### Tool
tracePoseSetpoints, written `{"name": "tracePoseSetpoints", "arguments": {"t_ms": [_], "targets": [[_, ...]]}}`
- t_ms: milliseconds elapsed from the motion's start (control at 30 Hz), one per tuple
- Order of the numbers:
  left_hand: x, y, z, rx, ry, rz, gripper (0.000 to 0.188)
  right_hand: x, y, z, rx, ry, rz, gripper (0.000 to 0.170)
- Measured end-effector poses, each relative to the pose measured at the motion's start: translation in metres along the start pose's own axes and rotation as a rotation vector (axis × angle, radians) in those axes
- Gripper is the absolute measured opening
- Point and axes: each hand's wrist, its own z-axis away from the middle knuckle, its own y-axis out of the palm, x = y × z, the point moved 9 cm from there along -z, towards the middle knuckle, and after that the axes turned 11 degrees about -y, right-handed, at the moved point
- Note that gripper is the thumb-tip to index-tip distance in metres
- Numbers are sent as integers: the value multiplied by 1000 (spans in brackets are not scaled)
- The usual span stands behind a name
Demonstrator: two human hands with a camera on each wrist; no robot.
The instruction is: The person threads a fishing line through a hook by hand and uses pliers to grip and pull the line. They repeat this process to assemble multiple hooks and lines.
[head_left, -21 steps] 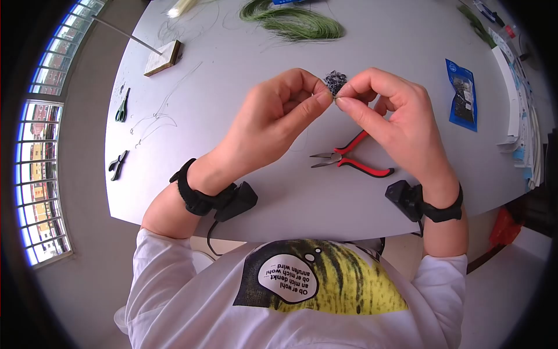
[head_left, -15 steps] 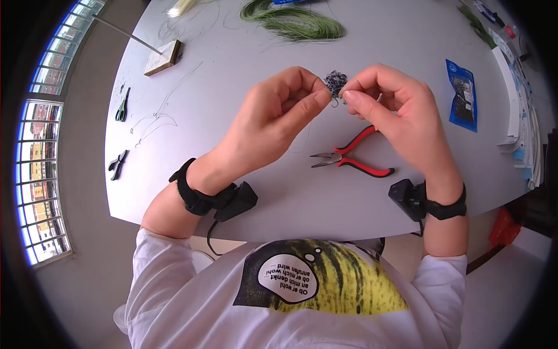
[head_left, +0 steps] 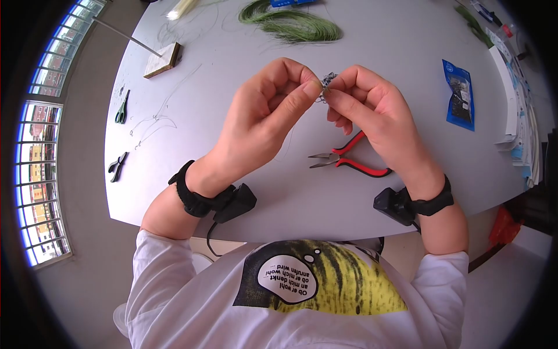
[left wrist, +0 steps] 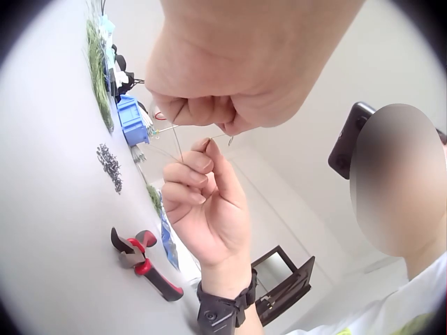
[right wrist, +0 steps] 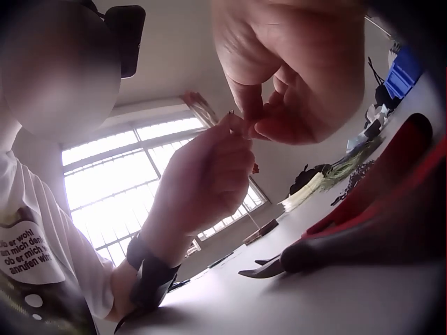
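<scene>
In the head view my left hand (head_left: 258, 119) and right hand (head_left: 375, 107) meet nearly fingertip to fingertip above the table. The left thumb and index finger pinch a small metal fish hook (left wrist: 231, 140), most of it hidden by the fingers. My right thumb and forefinger pinch a thin line (left wrist: 178, 145) close beside it; its other fingers are loosely bent. Behind the fingertips lies a pile of small dark hooks (left wrist: 108, 167), partly covered in the head view. Red-handled pliers (head_left: 334, 157) rest on the table below the right hand, jaws pointing left.
A bundle of green strands (head_left: 290, 23) lies at the back. At right is a blue packet (head_left: 459, 96) beside stacked papers (head_left: 511, 104). Toward the left edge are a block with a rod (head_left: 163, 60), scissors (head_left: 122, 107), black clippers (head_left: 118, 167) and loose thin lines (head_left: 156, 119).
The right hand first drew slightly away from the left, then came back to it, moving left. Both hands now sit a little farther left, covering part of the hook pile.
</scene>
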Motion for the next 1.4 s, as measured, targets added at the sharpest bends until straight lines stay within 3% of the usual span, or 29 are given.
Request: {"name": "tracePoseSetpoints", "arguments": {"t_ms": [367, 567, 667, 767, 1100, 1300, 1400], "targets": [[-7, -12, -1, -203, 191, -144, 13, 5, 1, 3, -78, -89, 29, 10], [-1, -15, 0, -193, 49, -268, 10, 2, 6, 4, -75, -83, 25, 10], [-6, -14, 0, -239, 174, -142, 13, 0, 8, 4, -86, -95, -16, 9], [-1, -12, 1, -183, 52, -167, 10, -3, 8, 3, -93, -79, -35, 9], [2, -9, 0, -151, 50, -102, 11, -7, 15, 5, -91, -27, -67, 9], [4, -15, -3, -213, 59, -179, 11, 10, 10, 7, -117, -221, 130, 11], [-4, -17, -2, -287, 198, -150, 9, 30, 6, 8, -120, -383, 322, 10]]}}
